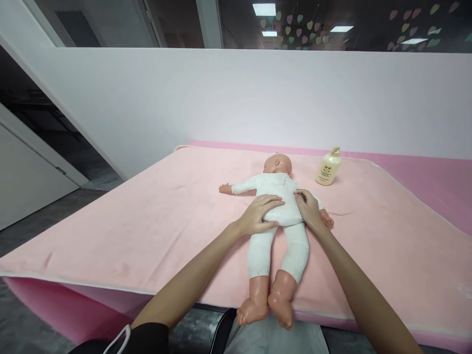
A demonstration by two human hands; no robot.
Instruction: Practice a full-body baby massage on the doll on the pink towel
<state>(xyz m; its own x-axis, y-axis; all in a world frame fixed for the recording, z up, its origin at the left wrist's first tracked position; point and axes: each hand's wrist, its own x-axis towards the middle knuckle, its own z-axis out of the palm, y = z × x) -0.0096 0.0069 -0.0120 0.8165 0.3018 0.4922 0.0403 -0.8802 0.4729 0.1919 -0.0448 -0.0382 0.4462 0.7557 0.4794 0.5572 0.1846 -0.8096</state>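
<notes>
A baby doll [282, 196] in white cloth lies with its head away from me, turned to the left, and its bare feet at the near edge. My left hand [260, 214] rests on the left side of its lower torso, fingers stretched flat and thumb apart. At the other side of the torso, my right hand [309, 209] has its fingers curled against the white cloth, gripping the doll's side. Part of the doll's right-hand-side arm is hidden behind that hand. Beyond it, a pale yellow pump bottle [328, 168] stands upright, touched by neither hand.
A pink blanket [129, 226] covers the padded surface, with darker pink [442, 191] showing at the right. Behind rises a white wall [236, 98] topped by glass panes. My knees are below the near edge. A door [33, 177] stands at the left.
</notes>
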